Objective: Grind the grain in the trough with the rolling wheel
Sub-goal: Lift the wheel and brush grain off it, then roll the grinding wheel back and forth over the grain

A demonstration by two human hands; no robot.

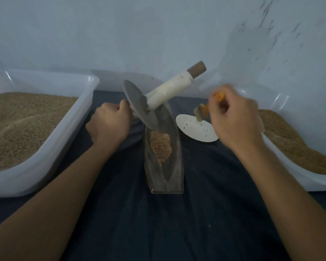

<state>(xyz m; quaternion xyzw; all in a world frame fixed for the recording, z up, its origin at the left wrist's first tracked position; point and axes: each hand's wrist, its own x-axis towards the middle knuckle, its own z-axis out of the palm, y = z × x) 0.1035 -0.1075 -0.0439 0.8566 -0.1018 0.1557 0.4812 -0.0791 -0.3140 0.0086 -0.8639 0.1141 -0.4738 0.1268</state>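
My left hand [109, 122] curls tight round the near handle of the one rolling wheel [139, 104], tilted at the trough's [175, 147] far end, centre frame. My right hand [235, 117] pinches one small orange-handled brush [202, 110] above one white dish [196, 130]. Grain [160, 146] sits mid-trough. Two grain-filled tubs [45, 147] flank it. No writing shows.

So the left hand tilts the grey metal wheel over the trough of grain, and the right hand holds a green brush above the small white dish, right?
Not quite: in the head view the small brush in the right hand has an orange handle, not green. The rest stands.
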